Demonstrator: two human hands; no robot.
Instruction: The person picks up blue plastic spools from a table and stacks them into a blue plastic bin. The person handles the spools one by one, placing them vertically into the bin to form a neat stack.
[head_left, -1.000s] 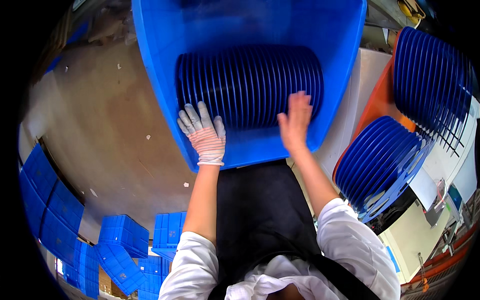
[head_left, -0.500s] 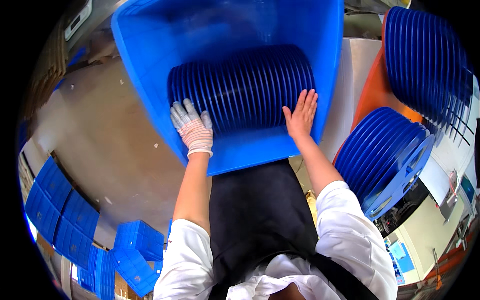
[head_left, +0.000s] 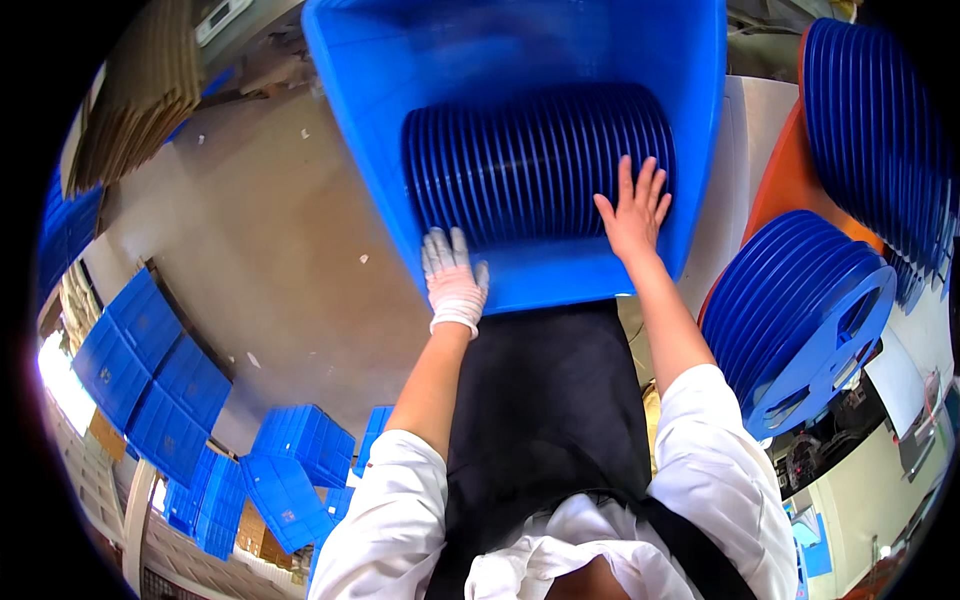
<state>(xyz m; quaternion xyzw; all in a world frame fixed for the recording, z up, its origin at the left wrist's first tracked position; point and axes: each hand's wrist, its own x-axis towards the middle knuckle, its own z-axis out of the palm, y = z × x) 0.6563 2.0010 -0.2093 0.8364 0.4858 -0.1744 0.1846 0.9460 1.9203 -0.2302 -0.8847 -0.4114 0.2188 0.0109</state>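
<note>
Reels (head_left: 540,165) in dark blue stand on edge, packed side by side in a long row inside a deep, brighter-blue bin (head_left: 550,275) at 12 o'clock. A person in a white top (head_left: 385,500) and a black apron (head_left: 550,400) faces the bin from 6 o'clock, both arms stretched toward it.

The left hand (head_left: 457,285), in a pale glove with grey fingertips, is at the row's 7 o'clock, by the corner of the bin; its fingers are straight, the thumb held apart from them. Whether the gloved fingertips touch the row or stop just beside it, one cannot tell. The bare right hand (head_left: 636,215) reaches across the row's 4 o'clock, fingers spread apart over the edges of the end reels; how firmly it rests there is hard to judge from overhead.

Outside the bin, a second row of blue reels (head_left: 870,140) stands at 2 o'clock, and a shorter set (head_left: 770,290) sits at 3 o'clock, its end reel (head_left: 822,358) showing a face with cut-outs. An orange panel (head_left: 785,190) shows beside both groups. Blue crates (head_left: 150,360) are stacked between 8 and 9 o'clock, flattened cardboard (head_left: 135,110) at 10 o'clock. Pale scraps dot the brownish floor (head_left: 300,250).
</note>
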